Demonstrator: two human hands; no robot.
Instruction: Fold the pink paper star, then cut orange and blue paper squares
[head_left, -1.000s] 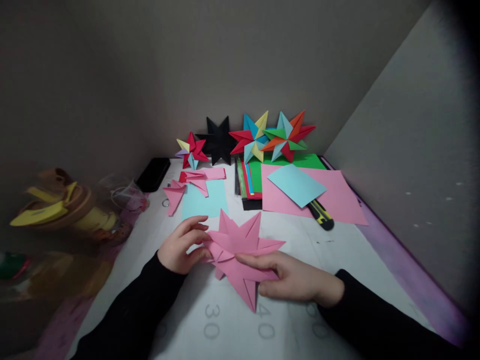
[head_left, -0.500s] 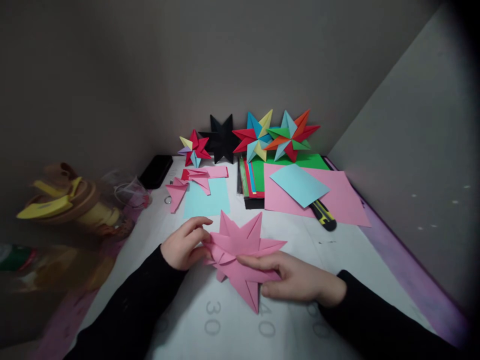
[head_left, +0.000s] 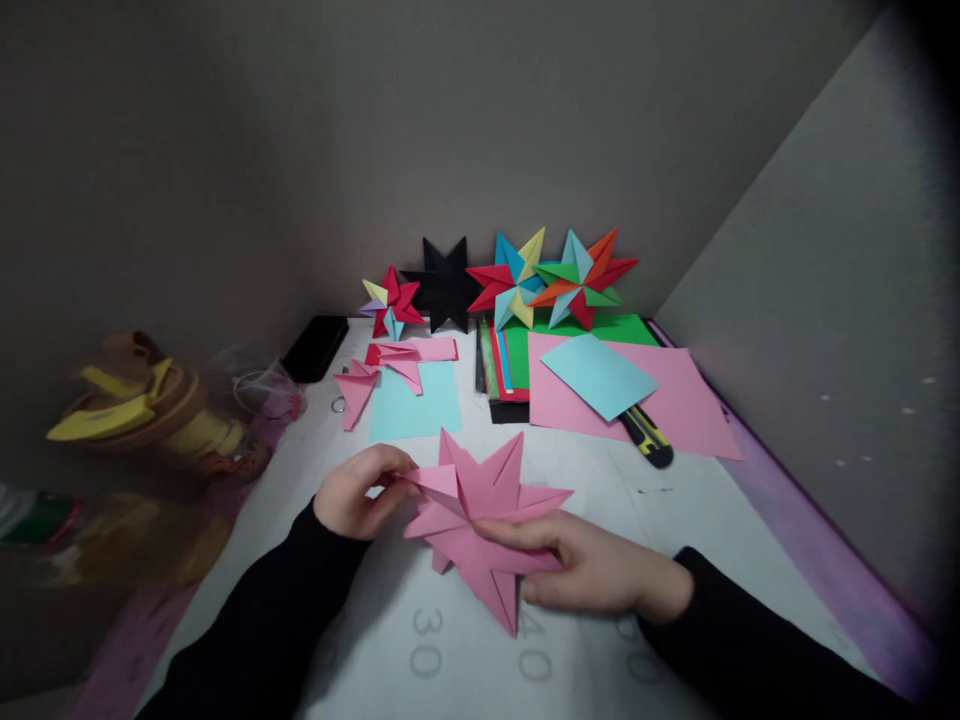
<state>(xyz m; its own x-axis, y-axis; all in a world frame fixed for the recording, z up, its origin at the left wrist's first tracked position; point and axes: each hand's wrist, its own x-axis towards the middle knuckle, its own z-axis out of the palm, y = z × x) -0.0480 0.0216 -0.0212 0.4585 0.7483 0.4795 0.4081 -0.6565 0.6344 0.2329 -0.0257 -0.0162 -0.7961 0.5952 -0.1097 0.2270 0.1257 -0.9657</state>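
A pink folded paper star with several points is held a little above the white tabletop, in front of me. My left hand pinches the tip of its upper left flap between thumb and fingers. From the right, my right hand grips the star, with the index finger laid across the centre and the thumb at the lower right edge. Beyond the star lie loose folded pink pieces and a light blue paper square.
Finished paper stars lean against the back wall. At the right, a yellow-and-black utility knife lies partly under a light blue sheet on pink paper. A dark phone rests at the back left, near a brown pot.
My left hand has shifted slightly left, drawing out the upper left flap, which now stands raised from the star. My right hand keeps nearly the same grip.
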